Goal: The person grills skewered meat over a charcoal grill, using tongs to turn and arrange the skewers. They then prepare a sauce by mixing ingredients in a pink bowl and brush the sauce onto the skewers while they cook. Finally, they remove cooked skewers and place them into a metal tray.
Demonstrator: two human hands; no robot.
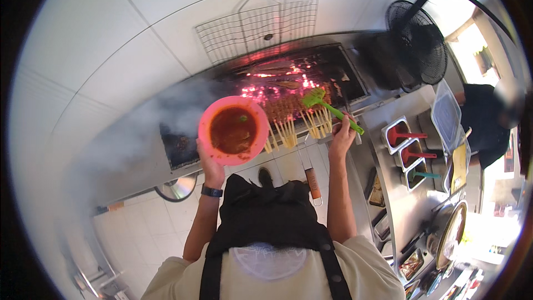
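My left hand (211,167) grips the lower rim of a pink bowl (263,131) that holds red-brown sauce (231,135). The bowl is held over the near left part of a charcoal grill (179,150). In my right hand (342,135) is a green basting brush (333,110), its head over the meat at the right end of a row of skewers. The meat skewers (285,108) lie side by side, their pale sticks (287,133) jutting over the grill's front edge. Behind them, coals (306,82) glow around dark elongated food (283,84).
A wire grill basket (258,25) is at the back wall. A black fan (416,41) stands right of the grill. Metal sauce containers (397,127) with brushes sit on the right counter. A person in black (483,125) stands beyond. Smoke (145,121) drifts left; a wooden-handled tool (312,183) hangs in front.
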